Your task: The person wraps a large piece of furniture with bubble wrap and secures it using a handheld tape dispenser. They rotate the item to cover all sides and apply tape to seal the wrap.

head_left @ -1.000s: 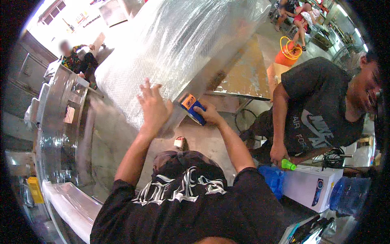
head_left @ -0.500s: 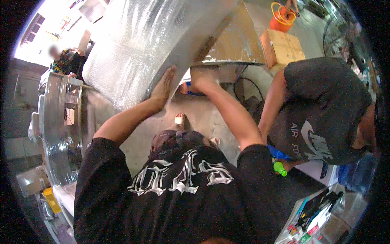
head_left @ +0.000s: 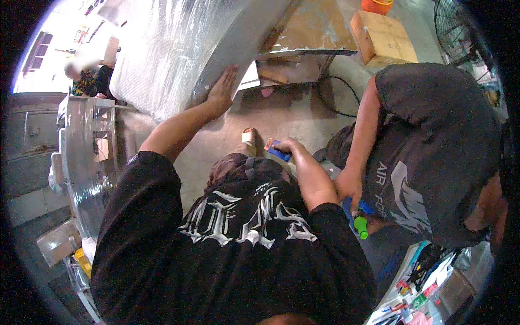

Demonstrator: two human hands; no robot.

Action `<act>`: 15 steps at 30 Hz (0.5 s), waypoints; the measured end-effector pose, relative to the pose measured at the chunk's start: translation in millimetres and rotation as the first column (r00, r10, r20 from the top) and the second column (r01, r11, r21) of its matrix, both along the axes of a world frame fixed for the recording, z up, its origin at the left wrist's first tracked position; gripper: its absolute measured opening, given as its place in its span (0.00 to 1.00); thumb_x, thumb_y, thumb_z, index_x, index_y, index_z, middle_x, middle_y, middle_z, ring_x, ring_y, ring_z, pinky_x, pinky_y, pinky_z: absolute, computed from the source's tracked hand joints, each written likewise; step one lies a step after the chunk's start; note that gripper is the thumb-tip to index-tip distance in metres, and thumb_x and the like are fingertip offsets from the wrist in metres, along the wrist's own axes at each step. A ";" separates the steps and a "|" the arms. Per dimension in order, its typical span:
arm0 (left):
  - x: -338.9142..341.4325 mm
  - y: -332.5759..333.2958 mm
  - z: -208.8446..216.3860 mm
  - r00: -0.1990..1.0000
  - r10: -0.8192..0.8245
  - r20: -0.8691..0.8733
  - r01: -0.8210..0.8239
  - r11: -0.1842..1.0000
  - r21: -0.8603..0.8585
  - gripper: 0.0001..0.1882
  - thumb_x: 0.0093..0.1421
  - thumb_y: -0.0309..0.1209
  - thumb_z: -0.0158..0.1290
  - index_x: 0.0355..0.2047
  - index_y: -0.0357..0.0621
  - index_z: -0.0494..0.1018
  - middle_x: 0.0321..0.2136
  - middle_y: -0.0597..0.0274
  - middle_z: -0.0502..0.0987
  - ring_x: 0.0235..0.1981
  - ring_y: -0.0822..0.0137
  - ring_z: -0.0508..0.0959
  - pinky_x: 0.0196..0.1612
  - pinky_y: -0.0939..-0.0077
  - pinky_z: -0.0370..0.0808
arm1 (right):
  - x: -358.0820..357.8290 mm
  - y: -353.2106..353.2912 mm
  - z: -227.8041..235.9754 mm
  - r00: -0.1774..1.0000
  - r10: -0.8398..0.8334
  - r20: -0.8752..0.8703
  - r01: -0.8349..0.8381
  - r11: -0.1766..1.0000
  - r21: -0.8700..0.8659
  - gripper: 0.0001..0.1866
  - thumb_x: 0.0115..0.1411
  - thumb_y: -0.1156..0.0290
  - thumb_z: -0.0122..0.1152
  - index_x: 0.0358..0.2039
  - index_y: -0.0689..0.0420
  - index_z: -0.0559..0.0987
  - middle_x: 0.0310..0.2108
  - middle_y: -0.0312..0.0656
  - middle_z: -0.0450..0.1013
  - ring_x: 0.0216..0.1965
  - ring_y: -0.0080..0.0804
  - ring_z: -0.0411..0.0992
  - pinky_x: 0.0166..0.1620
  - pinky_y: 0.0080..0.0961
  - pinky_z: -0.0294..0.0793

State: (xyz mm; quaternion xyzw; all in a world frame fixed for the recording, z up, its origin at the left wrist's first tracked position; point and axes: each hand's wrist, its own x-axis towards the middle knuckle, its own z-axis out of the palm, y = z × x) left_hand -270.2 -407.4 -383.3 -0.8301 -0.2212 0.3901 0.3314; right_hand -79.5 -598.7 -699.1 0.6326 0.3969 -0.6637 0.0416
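A large panel swathed in clear bubble wrap (head_left: 168, 54) leans up at the front left. My left hand (head_left: 222, 91) presses on its side edge, palm flat and fingers stretched out. Low in front of my body, my right hand (head_left: 291, 146) is closed around a blue hand-held tool with an orange end (head_left: 278, 150); its exact kind is unclear. That hand is apart from the panel. Beside the panel's edge, a white flat piece (head_left: 249, 77) shows beneath a worn brown tabletop (head_left: 314, 27).
Close at my right, a co-worker (head_left: 433, 135) bends over near a green bottle-like cap (head_left: 360, 227). Beyond stand a cardboard box (head_left: 387, 40), an orange bucket (head_left: 377, 6) and a fan (head_left: 456, 32). A black cable (head_left: 324, 97) loops below the tabletop. Plastic-wrapped goods (head_left: 84, 162) stand at left.
My right hand has drawn back from beside the panel's lower edge toward my body, the blue tool still in it. My left hand stays on the panel. The view has shifted slightly.
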 end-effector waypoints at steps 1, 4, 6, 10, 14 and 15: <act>-0.9 -3.0 2.0 0.999 0.017 0.031 -0.016 0.999 -0.042 0.38 0.69 0.46 0.36 0.70 0.27 0.51 0.74 0.38 0.41 0.75 0.44 0.39 0.74 0.46 0.29 | -6.8 -7.8 2.1 1.000 -0.004 0.001 0.004 1.000 0.017 0.27 0.57 0.44 0.68 0.42 0.57 0.84 0.38 0.45 0.81 0.35 0.38 0.80 0.39 0.43 0.79; -20.4 -40.6 -24.9 0.985 0.170 -0.026 -0.172 0.974 -0.146 0.36 0.70 0.43 0.34 0.70 0.27 0.50 0.74 0.41 0.42 0.75 0.45 0.40 0.75 0.48 0.30 | -11.8 -17.8 25.6 1.000 0.003 0.019 -0.005 0.997 0.077 0.28 0.57 0.44 0.68 0.43 0.58 0.83 0.38 0.45 0.81 0.35 0.38 0.79 0.39 0.43 0.78; -75.5 -71.7 -84.8 0.997 0.077 -0.011 -0.075 0.989 0.126 0.37 0.69 0.45 0.37 0.70 0.30 0.53 0.74 0.44 0.45 0.75 0.46 0.40 0.74 0.48 0.33 | -23.7 -16.6 52.6 0.999 0.027 0.018 -0.029 0.991 0.133 0.29 0.56 0.44 0.69 0.44 0.58 0.83 0.39 0.46 0.81 0.36 0.38 0.79 0.40 0.43 0.78; -56.7 -67.4 -76.4 0.965 0.248 0.081 -0.229 0.954 -0.194 0.37 0.68 0.48 0.39 0.67 0.31 0.57 0.70 0.43 0.50 0.71 0.43 0.46 0.72 0.48 0.39 | -33.0 -19.1 49.4 0.974 -0.196 0.111 0.181 0.974 0.134 0.33 0.53 0.40 0.71 0.41 0.61 0.84 0.35 0.46 0.81 0.34 0.35 0.78 0.39 0.37 0.77; -52.4 -61.5 -62.7 0.911 0.384 0.152 -0.301 0.869 -0.394 0.37 0.67 0.51 0.42 0.65 0.31 0.60 0.67 0.41 0.55 0.68 0.41 0.52 0.70 0.48 0.45 | -40.5 -23.1 -6.6 0.982 -0.065 0.179 0.016 0.964 0.265 0.35 0.58 0.42 0.66 0.46 0.66 0.81 0.37 0.48 0.81 0.38 0.40 0.80 0.43 0.38 0.79; -59.5 -66.9 -64.8 0.891 0.426 0.158 -0.322 0.837 -0.443 0.37 0.67 0.52 0.42 0.65 0.32 0.61 0.66 0.41 0.57 0.67 0.40 0.54 0.70 0.47 0.46 | -40.9 -27.7 18.4 0.969 -0.060 0.242 0.003 0.974 0.228 0.35 0.59 0.43 0.65 0.47 0.68 0.80 0.37 0.48 0.81 0.38 0.41 0.80 0.43 0.38 0.79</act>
